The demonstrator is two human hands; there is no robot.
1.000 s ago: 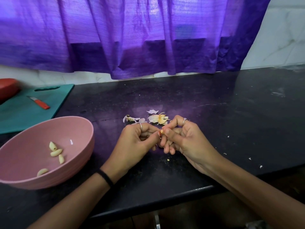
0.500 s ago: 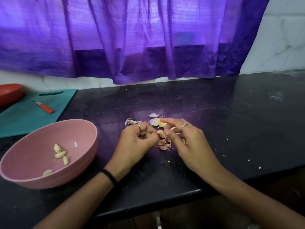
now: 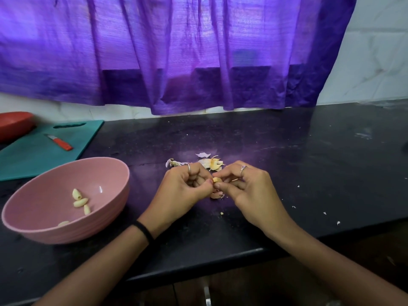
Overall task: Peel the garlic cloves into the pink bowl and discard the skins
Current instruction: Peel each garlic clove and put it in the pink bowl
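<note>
Garlic clove [image 3: 216, 180] is pinched between both hands, left hand [image 3: 186, 188] and right hand [image 3: 247, 188], fingers curled around it; its axis cannot be told. Pink bowl [image 3: 106, 219] stands near the bench's front edge.

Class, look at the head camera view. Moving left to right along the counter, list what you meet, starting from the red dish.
red dish → knife on the teal cutting board → pink bowl → left hand → garlic clove → right hand
</note>
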